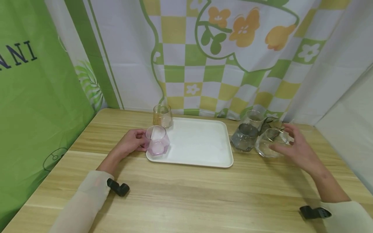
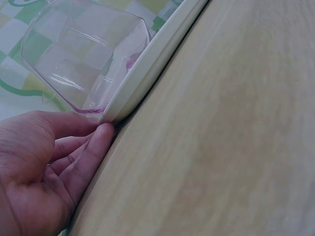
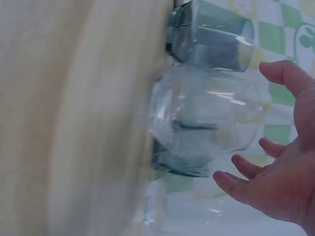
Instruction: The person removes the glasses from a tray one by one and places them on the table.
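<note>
My left hand [image 1: 131,142] is at the left edge of a white tray [image 1: 201,142]. In the left wrist view its thumb and fingertips pinch the tray's rim [image 2: 133,88]. A pink-tinted faceted glass [image 1: 158,142] stands upright on the tray beside those fingers. To the right of the tray, my right hand [image 1: 300,150] hovers by a clear faceted glass [image 1: 266,147]. Its thumb and fingers are spread around the glass's upper part, and the right wrist view shows a gap between the fingertips and this clear glass [image 3: 211,108].
An amber glass [image 1: 162,113] stands at the tray's back left corner. Around the clear glass are a smoky grey glass [image 1: 245,137], another clear glass [image 1: 254,116] and a dark-tinted glass [image 1: 269,124]. A patterned curtain [image 1: 195,74] hangs behind the wooden table [image 1: 180,194].
</note>
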`<state>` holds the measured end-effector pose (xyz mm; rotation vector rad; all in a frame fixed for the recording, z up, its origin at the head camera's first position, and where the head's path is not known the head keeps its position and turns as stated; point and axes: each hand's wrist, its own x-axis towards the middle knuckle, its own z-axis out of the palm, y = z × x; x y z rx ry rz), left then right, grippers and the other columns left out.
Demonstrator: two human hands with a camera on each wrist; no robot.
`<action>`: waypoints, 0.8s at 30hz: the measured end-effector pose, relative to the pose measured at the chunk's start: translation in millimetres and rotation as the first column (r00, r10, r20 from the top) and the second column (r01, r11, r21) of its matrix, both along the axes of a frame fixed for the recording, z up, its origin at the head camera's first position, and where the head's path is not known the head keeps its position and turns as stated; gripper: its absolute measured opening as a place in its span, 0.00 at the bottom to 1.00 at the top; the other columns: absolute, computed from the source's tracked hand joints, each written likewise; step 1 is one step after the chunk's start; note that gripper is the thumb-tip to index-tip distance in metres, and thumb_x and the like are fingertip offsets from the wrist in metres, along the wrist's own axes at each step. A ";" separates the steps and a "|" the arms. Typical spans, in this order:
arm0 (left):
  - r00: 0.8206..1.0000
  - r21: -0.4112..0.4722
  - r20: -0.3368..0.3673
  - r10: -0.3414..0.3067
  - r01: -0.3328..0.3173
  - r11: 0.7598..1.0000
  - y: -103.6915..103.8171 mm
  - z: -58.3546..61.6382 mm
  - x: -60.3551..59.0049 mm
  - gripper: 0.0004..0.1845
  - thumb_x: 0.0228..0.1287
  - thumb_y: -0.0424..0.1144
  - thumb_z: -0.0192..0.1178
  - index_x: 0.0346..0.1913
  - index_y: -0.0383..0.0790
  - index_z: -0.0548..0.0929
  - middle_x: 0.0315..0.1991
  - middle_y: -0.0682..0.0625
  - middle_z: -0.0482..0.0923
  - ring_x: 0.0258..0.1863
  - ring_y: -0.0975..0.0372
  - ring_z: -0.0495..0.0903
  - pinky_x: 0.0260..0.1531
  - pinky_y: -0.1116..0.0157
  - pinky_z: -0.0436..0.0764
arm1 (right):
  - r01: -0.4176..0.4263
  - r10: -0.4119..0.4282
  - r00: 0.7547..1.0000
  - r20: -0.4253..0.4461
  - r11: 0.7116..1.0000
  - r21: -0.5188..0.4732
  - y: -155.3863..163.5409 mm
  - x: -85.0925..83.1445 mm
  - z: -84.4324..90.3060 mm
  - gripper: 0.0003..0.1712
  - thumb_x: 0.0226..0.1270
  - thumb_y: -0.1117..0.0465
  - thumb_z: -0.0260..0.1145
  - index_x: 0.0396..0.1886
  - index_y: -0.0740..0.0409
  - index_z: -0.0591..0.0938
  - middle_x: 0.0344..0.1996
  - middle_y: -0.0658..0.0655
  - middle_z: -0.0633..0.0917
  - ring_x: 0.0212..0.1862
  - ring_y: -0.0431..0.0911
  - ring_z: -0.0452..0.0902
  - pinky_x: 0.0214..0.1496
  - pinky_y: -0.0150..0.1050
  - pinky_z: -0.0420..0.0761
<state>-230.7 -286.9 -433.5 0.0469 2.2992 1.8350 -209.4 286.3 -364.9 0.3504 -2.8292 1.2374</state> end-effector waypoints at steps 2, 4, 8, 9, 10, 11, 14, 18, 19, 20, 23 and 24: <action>1.000 -0.003 0.007 0.005 -0.005 1.000 0.8 0.5 0.4 0.21 0.70 0.22 0.58 0.63 0.20 0.71 0.36 0.45 0.77 0.30 0.63 0.80 0.30 0.68 0.88 | -0.001 0.001 0.999 -0.036 1.000 -0.005 -2.2 2.7 5.5 0.59 0.69 0.56 0.73 0.82 0.65 0.43 0.76 0.79 0.49 0.73 0.77 0.46 0.69 0.77 0.54; 1.000 -0.003 0.013 0.011 -0.011 1.000 1.5 0.7 0.6 0.21 0.70 0.22 0.58 0.64 0.20 0.71 0.36 0.44 0.77 0.30 0.63 0.80 0.30 0.68 0.88 | 0.004 -0.005 0.998 -0.069 1.000 -0.011 -5.2 5.5 11.0 0.58 0.69 0.57 0.74 0.82 0.64 0.44 0.77 0.76 0.50 0.74 0.76 0.46 0.70 0.76 0.54; 1.000 -0.001 0.014 0.014 -0.014 1.000 1.3 -0.7 -0.3 0.21 0.70 0.22 0.58 0.64 0.20 0.71 0.37 0.44 0.77 0.30 0.62 0.80 0.31 0.67 0.88 | 0.003 -0.008 0.990 -0.140 0.999 -0.035 -14.7 11.9 20.9 0.54 0.69 0.60 0.73 0.83 0.59 0.48 0.77 0.71 0.55 0.75 0.69 0.50 0.77 0.42 0.62; 1.000 0.000 0.013 0.014 -0.014 1.000 1.0 -1.2 -0.6 0.21 0.70 0.22 0.58 0.63 0.20 0.71 0.37 0.44 0.77 0.30 0.62 0.80 0.31 0.67 0.88 | -0.002 -0.005 0.987 -0.161 0.999 -0.042 -18.8 13.1 23.0 0.52 0.70 0.61 0.73 0.83 0.59 0.50 0.77 0.70 0.57 0.75 0.65 0.53 0.73 0.32 0.63; 1.000 -0.001 0.012 0.012 -0.012 1.000 0.5 -1.6 -0.8 0.21 0.70 0.22 0.58 0.63 0.20 0.71 0.37 0.44 0.77 0.30 0.62 0.80 0.31 0.67 0.88 | -0.011 0.001 0.983 -0.186 0.999 -0.050 -23.7 14.0 25.0 0.50 0.70 0.62 0.72 0.82 0.59 0.52 0.75 0.69 0.59 0.74 0.60 0.56 0.68 0.23 0.65; 1.000 -0.002 0.010 0.009 -0.009 1.000 -0.2 -2.0 -0.9 0.21 0.71 0.22 0.58 0.63 0.20 0.71 0.36 0.44 0.77 0.30 0.62 0.80 0.31 0.67 0.88 | -0.022 0.009 0.978 -0.207 0.998 -0.062 -29.2 14.7 26.5 0.48 0.70 0.64 0.72 0.81 0.59 0.55 0.74 0.67 0.62 0.73 0.55 0.58 0.62 0.17 0.65; 1.000 -0.003 0.006 0.011 -0.011 1.000 -2.1 -2.4 -0.9 0.20 0.70 0.22 0.58 0.62 0.21 0.72 0.35 0.44 0.77 0.30 0.62 0.80 0.31 0.67 0.88 | -0.084 0.054 0.962 -0.266 0.992 -0.099 -49.5 15.2 29.7 0.42 0.70 0.68 0.71 0.78 0.62 0.60 0.69 0.62 0.69 0.67 0.40 0.65 0.57 0.17 0.70; 1.000 -0.009 -0.003 0.010 -0.011 1.000 -3.4 -2.0 -1.3 0.20 0.68 0.22 0.58 0.61 0.20 0.73 0.35 0.44 0.78 0.30 0.63 0.80 0.31 0.67 0.89 | -0.161 0.118 0.945 -0.306 0.979 -0.122 -74.4 13.5 31.2 0.39 0.68 0.72 0.71 0.75 0.63 0.64 0.66 0.58 0.72 0.62 0.35 0.68 0.55 0.22 0.75; 1.000 -0.012 -0.005 0.008 -0.008 1.000 -3.3 -2.0 -1.6 0.20 0.68 0.22 0.58 0.61 0.20 0.73 0.35 0.44 0.78 0.30 0.63 0.81 0.31 0.67 0.89 | -0.173 0.129 0.944 -0.304 0.977 -0.122 -79.6 12.9 31.2 0.40 0.67 0.72 0.71 0.75 0.62 0.64 0.66 0.58 0.72 0.62 0.36 0.69 0.55 0.23 0.76; 1.000 -0.015 -0.008 0.004 -0.004 1.000 -2.9 -2.0 -1.7 0.20 0.68 0.22 0.58 0.62 0.20 0.73 0.35 0.44 0.78 0.30 0.63 0.81 0.32 0.67 0.89 | -0.185 0.142 0.941 -0.308 0.976 -0.117 -84.4 12.1 30.9 0.40 0.66 0.72 0.72 0.75 0.62 0.65 0.66 0.59 0.72 0.62 0.37 0.69 0.54 0.24 0.77; 1.000 -0.014 -0.007 0.000 0.000 1.000 -1.9 -2.3 -2.4 0.21 0.69 0.22 0.58 0.63 0.20 0.72 0.37 0.44 0.78 0.30 0.62 0.81 0.32 0.67 0.89 | -0.223 0.186 0.940 -0.285 0.969 -0.106 -99.1 10.5 30.3 0.40 0.65 0.72 0.73 0.75 0.62 0.66 0.66 0.60 0.73 0.63 0.46 0.71 0.52 0.27 0.79; 1.000 -0.014 -0.009 0.000 0.000 1.000 -2.0 -2.5 -2.6 0.21 0.70 0.22 0.58 0.63 0.20 0.72 0.37 0.44 0.78 0.30 0.62 0.81 0.32 0.67 0.89 | -0.239 0.202 0.941 -0.272 0.965 -0.108 -104.1 9.9 29.7 0.40 0.66 0.72 0.73 0.74 0.62 0.66 0.66 0.60 0.72 0.63 0.50 0.71 0.52 0.28 0.79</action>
